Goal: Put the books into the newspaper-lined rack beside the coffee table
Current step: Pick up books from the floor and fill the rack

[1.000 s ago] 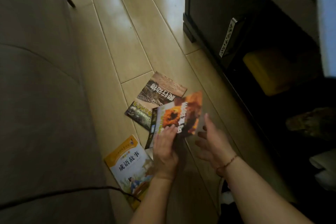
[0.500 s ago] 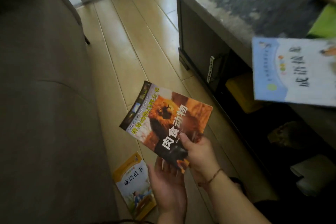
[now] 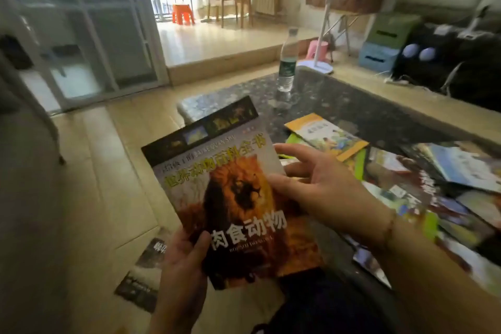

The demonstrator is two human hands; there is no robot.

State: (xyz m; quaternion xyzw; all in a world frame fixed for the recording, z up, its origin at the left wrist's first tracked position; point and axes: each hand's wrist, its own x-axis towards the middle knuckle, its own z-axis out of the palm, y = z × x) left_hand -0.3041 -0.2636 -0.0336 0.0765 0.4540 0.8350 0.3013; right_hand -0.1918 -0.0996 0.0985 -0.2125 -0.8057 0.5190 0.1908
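Head view: the left hand (image 3: 184,266) pinches the lion book (image 3: 233,198) by its lower corner, lifted beside the counter (image 3: 352,106); the right hand (image 3: 317,184), fingers spread, touches its edge. The rack is out of sight (so aiming blind could drop it), and that one-corner pinch could slip.

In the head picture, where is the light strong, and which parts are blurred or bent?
Head view: daylight glares through the doorway behind the orange stool; the lion book reads sharply; the books on the coffee table smear toward the right edge; the wide lens bends the edges.
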